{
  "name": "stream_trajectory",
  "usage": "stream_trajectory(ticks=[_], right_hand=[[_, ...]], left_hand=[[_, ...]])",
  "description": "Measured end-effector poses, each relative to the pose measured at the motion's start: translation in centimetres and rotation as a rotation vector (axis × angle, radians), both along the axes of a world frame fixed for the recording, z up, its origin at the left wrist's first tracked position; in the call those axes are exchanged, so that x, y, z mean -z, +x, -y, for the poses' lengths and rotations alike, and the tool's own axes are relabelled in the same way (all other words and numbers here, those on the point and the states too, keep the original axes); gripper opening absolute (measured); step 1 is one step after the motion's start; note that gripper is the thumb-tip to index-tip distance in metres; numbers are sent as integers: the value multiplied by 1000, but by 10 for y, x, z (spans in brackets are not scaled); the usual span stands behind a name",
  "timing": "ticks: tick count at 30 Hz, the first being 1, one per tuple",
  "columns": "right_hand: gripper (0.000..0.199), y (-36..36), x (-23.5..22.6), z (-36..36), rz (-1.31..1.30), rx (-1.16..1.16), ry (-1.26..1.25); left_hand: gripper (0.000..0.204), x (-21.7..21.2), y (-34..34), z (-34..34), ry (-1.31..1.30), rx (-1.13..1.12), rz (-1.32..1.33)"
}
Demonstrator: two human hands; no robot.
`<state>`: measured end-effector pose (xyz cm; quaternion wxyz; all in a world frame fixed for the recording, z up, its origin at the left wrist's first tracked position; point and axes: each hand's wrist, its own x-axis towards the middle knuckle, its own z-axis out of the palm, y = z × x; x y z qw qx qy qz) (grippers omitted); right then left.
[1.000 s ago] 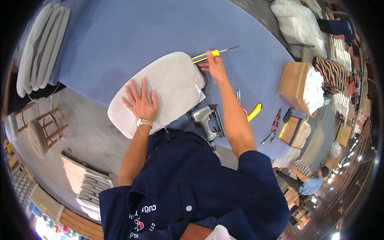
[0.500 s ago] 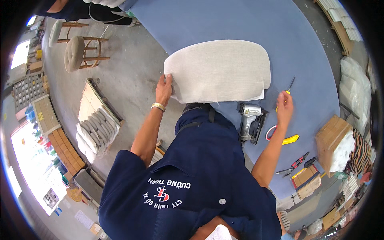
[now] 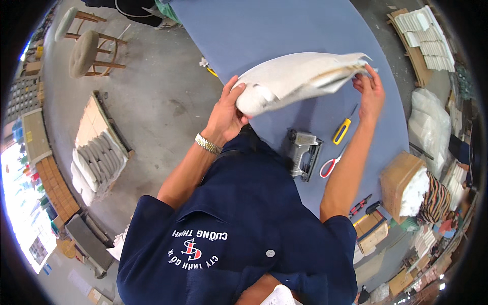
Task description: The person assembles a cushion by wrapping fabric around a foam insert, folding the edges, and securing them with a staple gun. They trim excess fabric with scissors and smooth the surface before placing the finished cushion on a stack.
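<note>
A cream fabric-covered pad [image 3: 300, 79], shaped like a chair back, is raised and tilted above the blue-grey table. My left hand [image 3: 227, 114] is closed around its rounded left end, thumb on the near side. At the far right end, the fingers of my right hand [image 3: 371, 94] are closed at the loose fabric edge, which is blurred by motion. On the table below lie a silver-and-black staple gun [image 3: 304, 154], a yellow-handled screwdriver [image 3: 342, 131] and scissors [image 3: 328, 166] with red-and-white handles. My right forearm partly covers the scissors.
Red-handled pliers [image 3: 360, 205] and a small carton [image 3: 370, 231] lie at the table's near right. A large cardboard box [image 3: 399, 183] with white stuffing stands beyond the right edge. Padded stools [image 3: 84, 53] and a stack of grey pads [image 3: 96, 160] stand on the left floor.
The pad has been lifted and tilted up from lying flat. My right hand has let go of the screwdriver, now on the table, and moved up to the pad's right end.
</note>
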<state>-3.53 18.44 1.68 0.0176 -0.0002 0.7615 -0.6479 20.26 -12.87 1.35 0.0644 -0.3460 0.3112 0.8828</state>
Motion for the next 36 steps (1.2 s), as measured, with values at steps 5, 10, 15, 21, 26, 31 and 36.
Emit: stream_trajectory(ticks=[5, 10, 15, 21, 26, 31, 36], right_hand=[[31, 59, -46, 80, -413, -265, 416], [38, 111, -56, 152, -330, -464, 384], [43, 126, -65, 165, -293, -622, 590], [29, 140, -61, 168, -238, -702, 609], [17, 147, -34, 167, -432, -681, 408], [22, 154, -28, 164, -497, -676, 296], [17, 164, -26, 182, -357, -558, 427]], left_hand=[[38, 38, -13, 9, 317, -129, 80], [42, 63, -3, 14, 356, -135, 112], [41, 77, 2, 14, 373, -123, 67], [45, 75, 0, 12, 363, -148, 71], [48, 77, 3, 11, 327, -126, 55], [48, 74, -1, 14, 341, -154, 83], [48, 80, 5, 12, 327, -155, 51]])
